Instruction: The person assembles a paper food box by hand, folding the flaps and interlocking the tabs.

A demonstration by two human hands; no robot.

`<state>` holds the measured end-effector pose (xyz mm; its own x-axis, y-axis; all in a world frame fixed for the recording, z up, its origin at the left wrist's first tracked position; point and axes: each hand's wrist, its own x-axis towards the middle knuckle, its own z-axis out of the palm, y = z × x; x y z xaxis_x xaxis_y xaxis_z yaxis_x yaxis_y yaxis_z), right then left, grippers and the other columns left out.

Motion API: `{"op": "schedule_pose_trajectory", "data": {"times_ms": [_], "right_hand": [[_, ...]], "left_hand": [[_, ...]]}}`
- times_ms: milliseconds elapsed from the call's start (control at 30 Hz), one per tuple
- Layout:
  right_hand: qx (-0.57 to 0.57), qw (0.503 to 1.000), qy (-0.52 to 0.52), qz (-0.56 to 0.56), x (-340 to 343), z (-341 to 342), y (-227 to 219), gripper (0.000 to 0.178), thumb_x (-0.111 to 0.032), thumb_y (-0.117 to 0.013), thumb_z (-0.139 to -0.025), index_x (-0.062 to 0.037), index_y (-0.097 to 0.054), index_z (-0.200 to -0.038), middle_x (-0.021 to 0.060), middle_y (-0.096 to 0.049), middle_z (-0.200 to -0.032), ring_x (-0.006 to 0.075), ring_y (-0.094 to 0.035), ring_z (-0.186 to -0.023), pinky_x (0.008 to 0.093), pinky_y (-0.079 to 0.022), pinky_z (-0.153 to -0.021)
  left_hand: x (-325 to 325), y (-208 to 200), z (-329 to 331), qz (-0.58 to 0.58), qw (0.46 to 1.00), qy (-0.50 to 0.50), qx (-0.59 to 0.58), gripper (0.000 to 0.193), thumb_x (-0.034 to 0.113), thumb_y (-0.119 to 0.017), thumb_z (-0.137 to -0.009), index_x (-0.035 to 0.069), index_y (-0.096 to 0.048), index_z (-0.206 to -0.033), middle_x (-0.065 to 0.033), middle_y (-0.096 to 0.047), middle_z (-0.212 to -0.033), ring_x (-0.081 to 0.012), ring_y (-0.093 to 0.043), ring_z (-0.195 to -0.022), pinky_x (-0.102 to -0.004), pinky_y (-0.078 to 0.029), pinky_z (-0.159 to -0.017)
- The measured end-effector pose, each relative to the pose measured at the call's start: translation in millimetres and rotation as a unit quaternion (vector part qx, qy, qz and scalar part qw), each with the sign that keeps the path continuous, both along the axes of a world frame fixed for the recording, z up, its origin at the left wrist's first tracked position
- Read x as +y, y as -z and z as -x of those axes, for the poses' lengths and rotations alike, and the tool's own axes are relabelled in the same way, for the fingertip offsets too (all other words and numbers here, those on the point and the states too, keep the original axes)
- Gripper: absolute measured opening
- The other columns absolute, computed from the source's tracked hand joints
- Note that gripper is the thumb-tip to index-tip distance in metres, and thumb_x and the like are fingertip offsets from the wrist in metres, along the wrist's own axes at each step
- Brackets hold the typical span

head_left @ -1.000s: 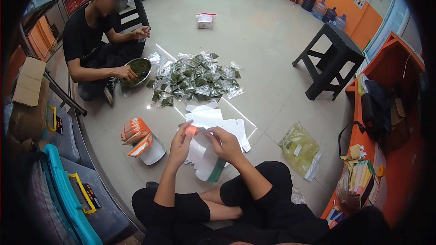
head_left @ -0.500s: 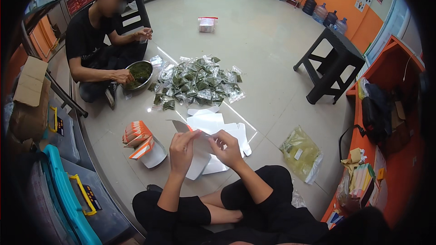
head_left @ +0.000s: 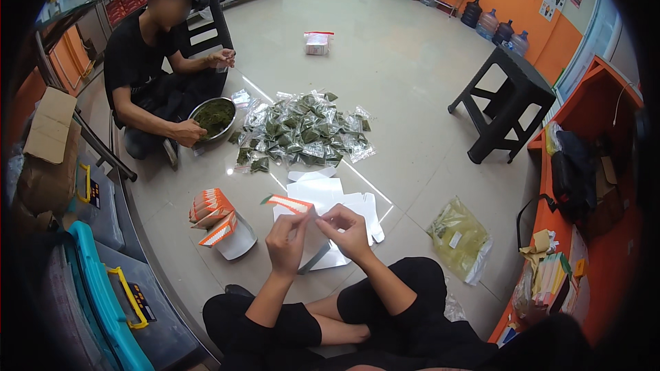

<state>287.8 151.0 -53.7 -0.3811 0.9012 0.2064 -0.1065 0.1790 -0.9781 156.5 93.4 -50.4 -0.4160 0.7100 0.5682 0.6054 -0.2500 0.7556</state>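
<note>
1. Orange-and-white thin cardboard carton, raised between both hands;
2. left hand and right hand, fingers pinching its edge;
3. below, flat white cardboard sheets on the glossy grey floor;
4. beyond, heaped clear-plastic, green-filled sachets.

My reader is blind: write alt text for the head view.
A person's left hand and right hand hold an orange-and-white card above white cardboard. Ahead lies a heap of clear bags with green contents, beside a co-worker's metal bowl.
</note>
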Motion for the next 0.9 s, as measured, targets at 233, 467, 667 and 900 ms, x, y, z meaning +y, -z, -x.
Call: {"op": "schedule_pose_trajectory", "data": {"times_ms": [233, 467, 667, 900], "right_hand": [[0.008, 0.999, 0.031, -0.010, 4.9, -2.5, 6.5, 0.009, -0.007, -0.069, -0.079, -0.0008, -0.062, -0.079, -0.0003, -0.058, -0.070, 0.0030, -0.052, -0.060, 0.0176, -0.041, -0.056], [-0.007, 0.999, 0.027, -0.046, 5.2, -1.4, 5.7, 0.010, -0.008, -0.069, -0.079, 0.0000, -0.063, -0.078, 0.0002, -0.058, -0.070, 0.0032, -0.052, -0.060, 0.0181, -0.041, -0.056], [0.009, 1.000, 0.006, -0.017, 4.0, -0.3, 5.9, 0.010, -0.008, -0.070, -0.079, 0.0004, -0.064, -0.080, 0.0000, -0.059, -0.071, 0.0035, -0.052, -0.062, 0.0183, -0.041, -0.058], [-0.010, 1.000, 0.011, -0.006, 1.6, -0.7, 6.4, 0.007, -0.005, -0.069, -0.080, -0.0005, -0.063, -0.078, -0.0016, -0.056, -0.074, 0.0032, -0.050, -0.066, 0.0188, -0.040, -0.062]], "left_hand": [[0.8, -3.7, -10.5, 0.008, 0.996, 0.027, -0.082, 0.019, -0.004, -0.066, -0.078, 0.000, -0.064, -0.097, -0.0092, -0.067, -0.089, -0.0167, -0.066, -0.081, -0.0263, -0.055, -0.068], [0.4, 0.1, -12.2, 0.026, 0.987, 0.043, -0.152, 0.020, -0.002, -0.063, -0.082, -0.001, -0.059, -0.102, -0.0133, -0.067, -0.091, -0.0197, -0.067, -0.084, -0.0282, -0.056, -0.072], [-0.7, 1.8, -9.3, 0.029, 0.983, 0.050, -0.174, 0.019, -0.001, -0.064, -0.082, 0.000, -0.058, -0.100, -0.0128, -0.067, -0.090, -0.0187, -0.067, -0.083, -0.0272, -0.056, -0.070], [-0.1, 1.6, -10.5, 0.031, 0.981, 0.054, -0.183, 0.018, -0.002, -0.065, -0.082, 0.000, -0.057, -0.097, -0.0116, -0.067, -0.088, -0.0171, -0.067, -0.082, -0.0260, -0.055, -0.069]]}}
